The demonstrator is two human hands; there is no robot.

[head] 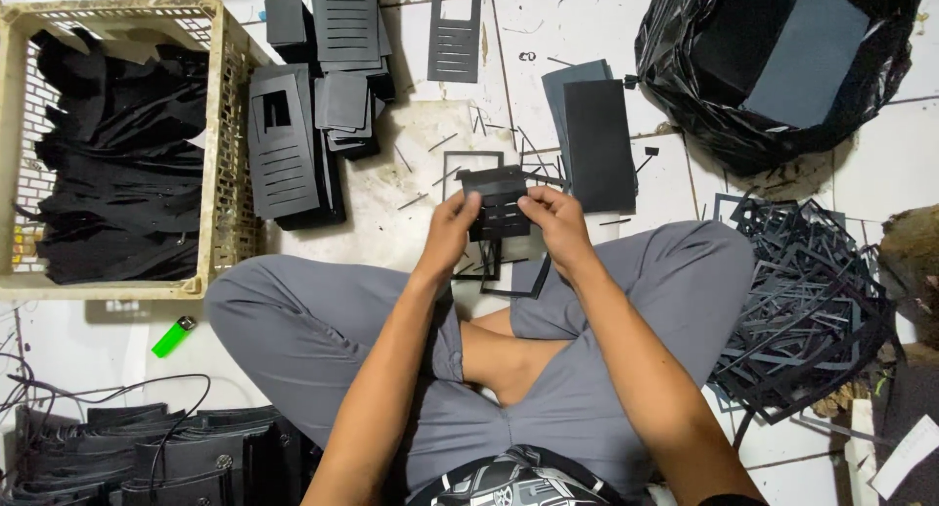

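The person sits cross-legged on a white tiled floor (pixel 587 17), and both hands meet over the knees on a black slotted sheet (pixel 497 205) — a thin, flat die-cut piece with a row of narrow slits through it. The left hand (pixel 452 224) pinches its left edge, thumb over the face and fingers behind; the right hand (pixel 556 222) has its grip pressed onto the right edge in the same way.

The sheet looks light and matte, like card or thin foam board: stiff enough to stay flat between the two hands, but likely to crease or tear at the thin bridges between slits, so the solid borders are the safest place to take hold.

Around it lies more of the same stock — a stack of cut panels (pixel 293 139) with windows and slits, plain dark rectangles (pixel 597 139), and a tangle of offcut frames (pixel 802 301). A cream plastic crate (pixel 220 154) holds floppy black pieces, a black bag (pixel 704 86) holds grey sheets, and a green lighter (pixel 173 336) lies by the left knee.
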